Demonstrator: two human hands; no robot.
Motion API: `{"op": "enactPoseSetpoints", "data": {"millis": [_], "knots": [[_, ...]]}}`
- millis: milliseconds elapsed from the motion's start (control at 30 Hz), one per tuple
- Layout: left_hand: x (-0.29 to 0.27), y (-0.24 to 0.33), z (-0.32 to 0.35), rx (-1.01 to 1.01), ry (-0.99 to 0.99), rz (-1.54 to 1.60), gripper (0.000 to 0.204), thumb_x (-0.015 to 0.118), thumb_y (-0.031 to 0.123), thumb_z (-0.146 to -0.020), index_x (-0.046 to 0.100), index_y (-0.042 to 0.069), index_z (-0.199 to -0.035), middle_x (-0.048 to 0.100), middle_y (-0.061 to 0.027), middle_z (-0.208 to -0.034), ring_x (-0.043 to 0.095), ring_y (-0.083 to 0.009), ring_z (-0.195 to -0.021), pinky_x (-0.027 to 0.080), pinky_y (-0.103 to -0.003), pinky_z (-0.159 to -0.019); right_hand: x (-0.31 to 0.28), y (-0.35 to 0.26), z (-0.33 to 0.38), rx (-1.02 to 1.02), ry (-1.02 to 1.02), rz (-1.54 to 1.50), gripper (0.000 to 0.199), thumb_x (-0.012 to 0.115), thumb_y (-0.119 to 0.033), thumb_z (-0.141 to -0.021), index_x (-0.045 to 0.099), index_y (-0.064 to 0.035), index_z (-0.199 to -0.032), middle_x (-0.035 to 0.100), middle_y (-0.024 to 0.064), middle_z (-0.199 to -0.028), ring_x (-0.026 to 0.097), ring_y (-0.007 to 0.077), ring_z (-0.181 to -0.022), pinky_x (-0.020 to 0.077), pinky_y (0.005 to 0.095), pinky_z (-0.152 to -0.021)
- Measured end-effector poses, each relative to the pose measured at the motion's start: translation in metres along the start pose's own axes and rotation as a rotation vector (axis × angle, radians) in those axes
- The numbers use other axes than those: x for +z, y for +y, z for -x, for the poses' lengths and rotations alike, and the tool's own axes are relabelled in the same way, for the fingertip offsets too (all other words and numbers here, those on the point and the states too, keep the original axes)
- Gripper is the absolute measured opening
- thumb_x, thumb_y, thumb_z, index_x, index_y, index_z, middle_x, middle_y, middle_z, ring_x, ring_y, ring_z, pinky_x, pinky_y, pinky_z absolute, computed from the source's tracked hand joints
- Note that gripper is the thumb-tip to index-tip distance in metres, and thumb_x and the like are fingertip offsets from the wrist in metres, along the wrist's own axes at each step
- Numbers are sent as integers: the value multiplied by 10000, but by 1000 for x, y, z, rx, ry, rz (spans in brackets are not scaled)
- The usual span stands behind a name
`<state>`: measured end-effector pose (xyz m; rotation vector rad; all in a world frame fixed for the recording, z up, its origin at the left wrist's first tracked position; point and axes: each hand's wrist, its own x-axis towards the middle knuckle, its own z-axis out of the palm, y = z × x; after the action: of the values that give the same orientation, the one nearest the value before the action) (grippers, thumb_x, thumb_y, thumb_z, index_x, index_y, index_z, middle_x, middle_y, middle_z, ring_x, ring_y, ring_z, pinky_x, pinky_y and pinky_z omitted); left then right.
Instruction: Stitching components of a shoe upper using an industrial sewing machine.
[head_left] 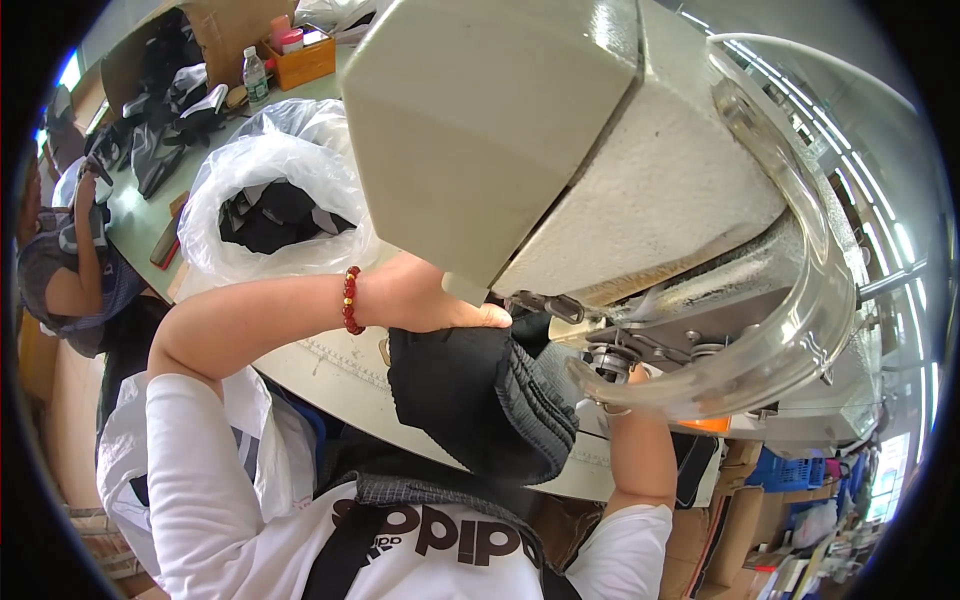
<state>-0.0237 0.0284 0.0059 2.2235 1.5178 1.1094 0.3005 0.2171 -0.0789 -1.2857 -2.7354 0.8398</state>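
My left hand (425,298), a red bead bracelet at its wrist, grips the top of a bundle of black and grey fabric pieces (450,390). Its thumb presses along the upper edge, while the other fingers are hidden. Curved and layered, with ribbed grey edges to the right, the bundle hangs at the sewing machine (500,130) under its pale head. On the far side of the clear curved tube (800,350), my right hand (636,385) reaches in by the metal parts. The machine and tube cover its fingers, so its hold cannot be made out.
A plastic bag (200,225) of dark pieces stands left of the machine. Beyond it are a bottle (255,78), a wooden box (305,62) and dark pieces on the green table (128,225). Another person (75,260) sits far left. Cardboard and a blue crate (785,474) lie lower right.
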Motion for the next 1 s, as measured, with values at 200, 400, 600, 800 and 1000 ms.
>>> {"op": "enactPoseSetpoints", "data": {"millis": [200, 400, 600, 800, 1000], "knots": [[6, 17, -6, -180, 75, 231, 519, 889, 308, -819, 678, 4, -1183, 717, -183, -1087, 689, -354, -1020, 551, -421, -910, -13, -27, -1, -218, 181, 137, 322, 530, -304, -1060, 642, -62, -1239, 701, 168, -1124, 643, 383, -1052, 512, 492, -930], [6, 27, -2, -221, 93, 240, 490, 877, 241, -846, 663, 5, -1218, 733, -149, -1051, 707, -295, -968, 562, -397, -880, -49, -107, 70, -276, 284, -56, 364, 519, -343, -1072, 634, -33, -1223, 675, 224, -1128, 609, 456, -1073, 480, 518, -914], [18, 33, 2, -277, 168, 297, 460, 818, 316, -928, 668, -36, -1184, 711, -133, -898, 652, -211, -786, 546, -352, -757, -37, -199, 188, -900, 566, 158, 820, 470, -616, -1057, 537, 109, -1434, 612, 272, -1400, 608, 405, -1302, 348, 544, -1203], [25, 32, 8, -467, 121, 315, 433, 743, 340, -999, 706, -78, -894, 631, -65, -655, 532, -117, -600, 489, -325, -585, 17, -201, 149, -458, 544, 724, 674, 656, -264, -907, 510, 109, -1449, 535, 261, -1490, 539, 358, -1354, 417, 505, -1170], [31, 26, 12, -526, 120, 518, 454, 684, 330, -1048, 691, -87, -867, 620, -48, -641, 511, -67, -598, 480, -300, -557, 22, -178, 109, -566, 859, 879, 347, 623, -104, -883, 687, 42, -1192, 585, 199, -1449, 608, 258, -1194, 445, 547, -1140]]}}
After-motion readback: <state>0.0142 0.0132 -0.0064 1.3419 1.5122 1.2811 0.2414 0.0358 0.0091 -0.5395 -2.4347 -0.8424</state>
